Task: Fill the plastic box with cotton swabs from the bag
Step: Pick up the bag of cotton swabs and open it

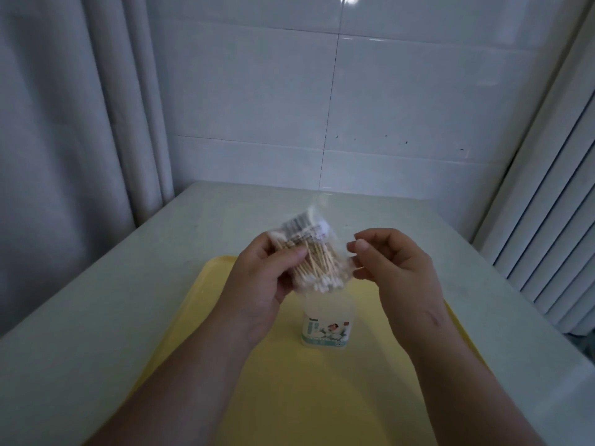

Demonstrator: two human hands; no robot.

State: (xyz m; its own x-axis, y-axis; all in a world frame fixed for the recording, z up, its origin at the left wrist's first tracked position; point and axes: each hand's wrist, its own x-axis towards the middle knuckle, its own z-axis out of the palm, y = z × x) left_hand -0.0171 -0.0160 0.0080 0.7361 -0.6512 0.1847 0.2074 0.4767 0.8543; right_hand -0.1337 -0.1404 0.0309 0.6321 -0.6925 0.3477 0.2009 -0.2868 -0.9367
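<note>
**Swabs still bagged, box waiting below**

The person's left hand (pixel 257 278) grips the clear bag (pixel 309 249), thumb across its front and fingers curled behind. It holds the bag tilted in the air above the plastic box (pixel 325 329). The cotton swabs (pixel 317 262) sit bundled inside, their lower tips pointing down toward the box.

The right hand (pixel 392 262) is at the bag's right edge with its fingers loosely curled. Motion blur and the transparent film hide whether it pinches the plastic or only hovers beside it.

The box stands upright on the yellow tray (pixel 322 397), which lies on the pale table (pixel 96 300). No swabs are visible in the box, though its top is partly hidden by the bag.

The task looks barely begun. The bag probably still has to be opened, and every swab has yet to be moved into the box.
</note>
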